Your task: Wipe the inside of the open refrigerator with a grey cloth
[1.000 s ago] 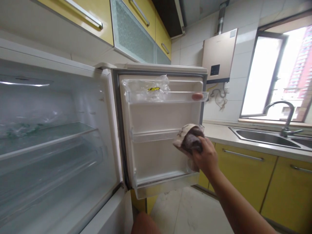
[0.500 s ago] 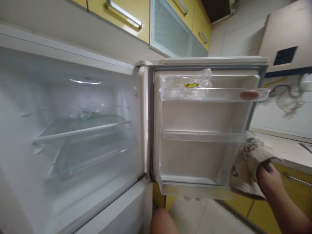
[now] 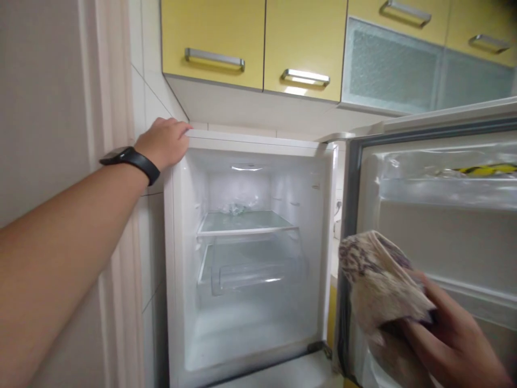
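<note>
My right hand [image 3: 448,323] is closed on a beige cleaning cloth [image 3: 379,280] with a dark pattern, slightly blurred. It is held in front of the inner side of the open refrigerator door [image 3: 428,231]. At the upper left, my left hand [image 3: 165,141] lies on the top left corner of the refrigerator [image 3: 250,139], a black band on its wrist. Its fingers are partly out of sight over the top edge. Inside the compartment, crumpled clear plastic [image 3: 237,208] sits on a glass shelf [image 3: 246,222], with a clear drawer [image 3: 258,276] beneath.
Yellow wall cabinets [image 3: 214,37] with metal handles hang above the refrigerator. A plastic bag with a yellow and black strip [image 3: 484,170] lies in the door's upper rack. Close on the left stands a door frame [image 3: 117,269].
My view has swung left to face the compartment. My left hand has come into view on the refrigerator's top corner. My right hand has brought the cloth from the door's outer edge towards the hinge side.
</note>
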Available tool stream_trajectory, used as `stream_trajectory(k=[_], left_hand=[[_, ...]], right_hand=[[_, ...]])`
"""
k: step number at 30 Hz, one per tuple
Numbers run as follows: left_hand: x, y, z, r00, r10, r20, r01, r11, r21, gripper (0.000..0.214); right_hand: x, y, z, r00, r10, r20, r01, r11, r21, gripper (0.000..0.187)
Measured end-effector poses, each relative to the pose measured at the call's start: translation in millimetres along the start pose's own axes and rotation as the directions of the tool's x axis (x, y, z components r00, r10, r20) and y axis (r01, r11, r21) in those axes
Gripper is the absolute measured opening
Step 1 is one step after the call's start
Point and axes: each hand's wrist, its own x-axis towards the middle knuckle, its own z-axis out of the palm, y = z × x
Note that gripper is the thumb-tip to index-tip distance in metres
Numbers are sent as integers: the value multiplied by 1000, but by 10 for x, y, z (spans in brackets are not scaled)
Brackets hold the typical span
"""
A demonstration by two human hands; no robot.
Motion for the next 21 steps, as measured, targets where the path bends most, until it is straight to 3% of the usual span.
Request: stream_trajectory(k=[2, 5, 9, 11, 13, 15, 18, 21], left_hand=[[49, -12, -72, 999, 48, 21, -49, 999, 17, 60], [88, 32, -197, 995, 50, 91, -58, 994, 96, 61], [33, 111, -399, 990, -6, 141, -39, 950, 310, 55], [-40, 51, -534, 998, 42, 52, -59, 919, 391, 54], [-128, -84, -683, 987, 122, -103, -68, 907, 415, 54], [-212, -241, -817, 959, 178, -222, -76, 912, 403, 53], [-298, -400, -931, 958, 165, -233, -72, 930, 360, 52], [-320, -429, -945, 977, 89, -192, -33, 961, 274, 49]], right_hand=[[535, -509, 97, 994, -105, 34, 102, 991, 85, 56], [1435, -1062, 262, 992, -121, -25, 118, 989, -87, 51], [2496, -1182, 521, 984, 22, -176, -56, 981, -187, 51], [2852, -1174, 632, 972, 42, -230, -84, 981, -176, 50], [3059, -1291, 737, 963, 12, -271, -57, 986, -159, 49], [3131, -1579, 849, 955, -75, -287, 29, 987, -159, 47], [3084, -2190, 1005, 927, -292, -237, 248, 948, -199, 47], [3059, -2653, 1053, 861, -486, -151, 449, 865, -224, 49]])
